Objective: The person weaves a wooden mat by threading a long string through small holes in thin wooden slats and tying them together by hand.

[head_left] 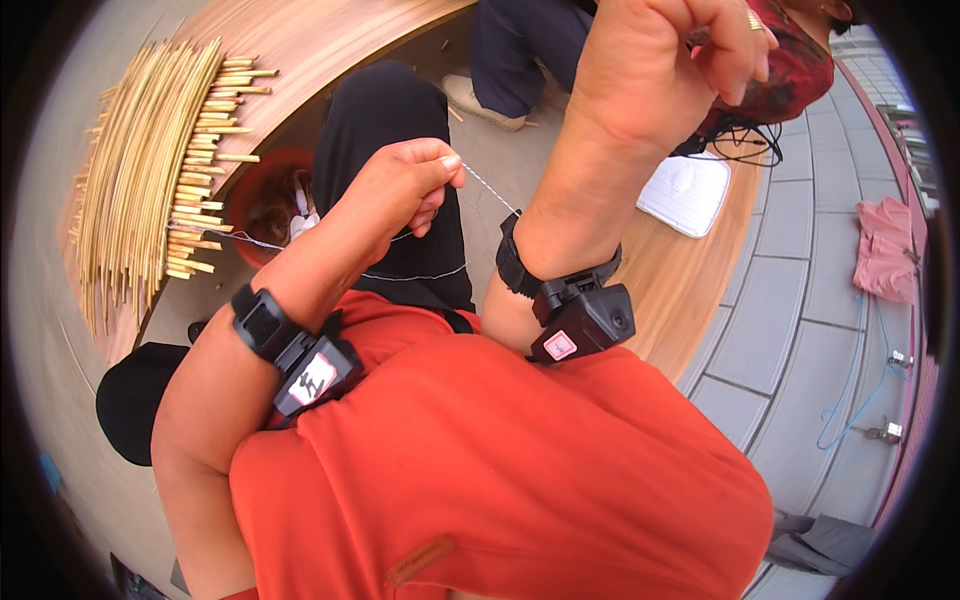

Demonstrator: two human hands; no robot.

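My left hand (425,185) is closed in a pinch on a thin white twisted thread (487,187), in front of my dark trousers. From this pinch the thread runs taut to the right and passes out of sight behind my right forearm. My right hand (670,60) is raised high at the upper right, its fingers curled; what they hold, if anything, is hidden. At the left lies a mat of straw-coloured stalks (150,165), laid side by side with uneven ends. Thread comes out of its lower part, goes behind my left forearm and hangs in a slack loop.
The stalks rest on a curved wooden table (310,45). Beside it stands a reddish tub (262,185) with brownish material inside. A white tray (687,195) lies on a wooden surface at right. Another person's trouser leg (525,50) and shoe (480,103) are ahead, with a patterned red garment (785,85) nearby.
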